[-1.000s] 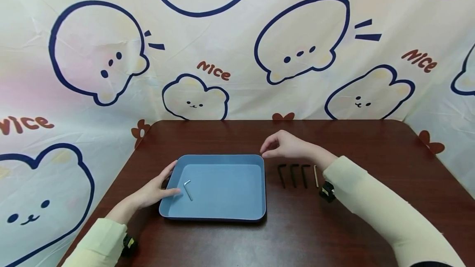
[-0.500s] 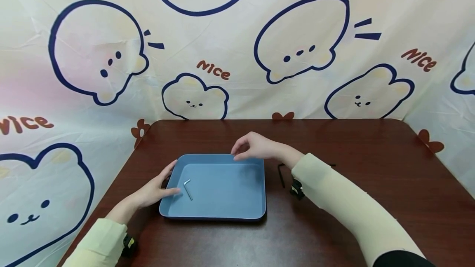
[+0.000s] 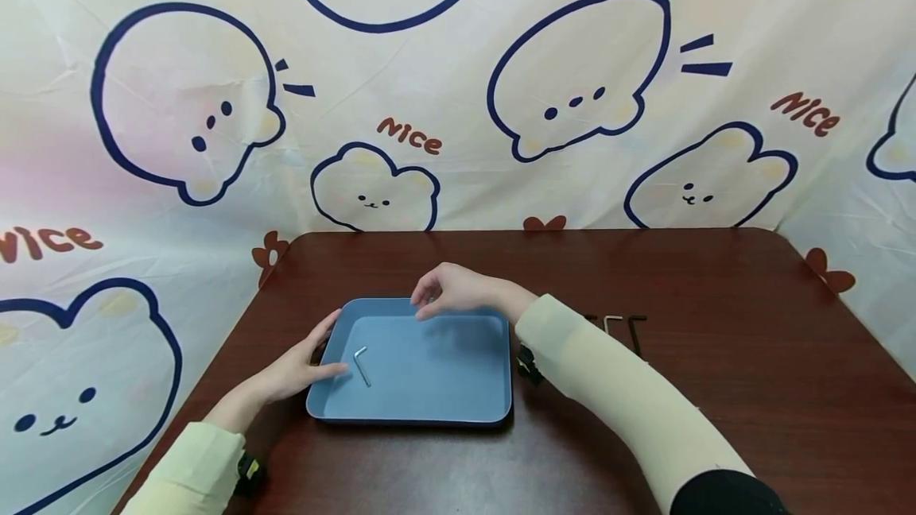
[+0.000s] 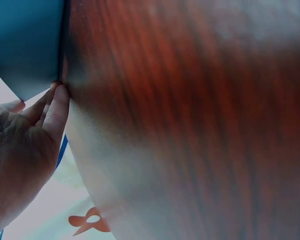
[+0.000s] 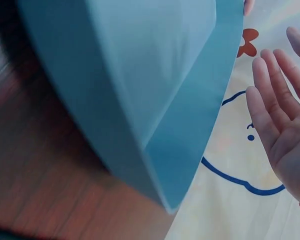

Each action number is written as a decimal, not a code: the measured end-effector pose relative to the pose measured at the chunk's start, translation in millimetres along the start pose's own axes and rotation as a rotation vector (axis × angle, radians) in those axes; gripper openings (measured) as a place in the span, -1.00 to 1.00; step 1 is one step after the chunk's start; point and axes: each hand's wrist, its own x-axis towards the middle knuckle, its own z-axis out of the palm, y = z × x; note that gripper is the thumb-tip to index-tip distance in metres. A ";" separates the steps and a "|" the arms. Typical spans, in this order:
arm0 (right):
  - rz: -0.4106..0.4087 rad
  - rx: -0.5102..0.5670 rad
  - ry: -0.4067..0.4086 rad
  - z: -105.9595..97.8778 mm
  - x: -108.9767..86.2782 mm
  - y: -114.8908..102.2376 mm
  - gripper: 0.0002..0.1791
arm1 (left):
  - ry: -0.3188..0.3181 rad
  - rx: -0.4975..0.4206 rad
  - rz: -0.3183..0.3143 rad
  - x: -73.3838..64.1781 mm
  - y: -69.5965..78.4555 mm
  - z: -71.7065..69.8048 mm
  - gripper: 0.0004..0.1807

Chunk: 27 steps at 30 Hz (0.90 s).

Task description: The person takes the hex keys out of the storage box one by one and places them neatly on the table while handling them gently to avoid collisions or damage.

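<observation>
A shallow blue tray lies on the dark wooden table, with a silver L-shaped hex key on its floor near the left side. My left hand grips the tray's left edge, thumb over the rim and fingers along the outside; the left wrist view has those fingers at the tray's corner. Over the tray's far rim hovers my right hand, fingers loosely bent. From the right wrist view, this hand shows spread fingers and a bare palm, with nothing held.
Right of the tray, partly hidden by my right sleeve, lie another silver hex key and a black hex key. The tip of one more black key shows beside them. A patterned cloth hangs behind the table.
My right hand has moved left, from beside the tray's far right corner to over its far rim. The sleeve now covers different hex keys. The left hand and tray stay put.
</observation>
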 end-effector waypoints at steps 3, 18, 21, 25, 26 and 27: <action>0.000 -0.016 -0.005 5.4 8.2 -3.0 -0.68 | 0.004 0.002 0.004 -0.5 -0.6 -0.9 0.04; -0.034 -0.041 -0.069 39.6 36.5 -15.0 -0.70 | 0.000 0.015 -0.023 -0.7 3.7 -2.1 0.04; -0.029 -0.037 -0.059 43.9 41.7 -17.5 -0.70 | 0.004 0.017 -0.020 -0.6 2.7 -2.1 0.04; -0.010 -0.032 -0.055 50.8 45.2 -17.8 -0.71 | 0.001 0.011 -0.013 -0.3 0.0 -1.1 0.03; -0.002 -0.032 -0.054 52.7 45.5 -17.0 -0.72 | 0.000 0.007 -0.012 -0.3 -0.6 -0.9 0.03; 0.007 -0.031 -0.053 54.5 45.7 -15.8 -0.72 | -0.001 0.005 -0.011 -0.3 -1.1 -0.7 0.03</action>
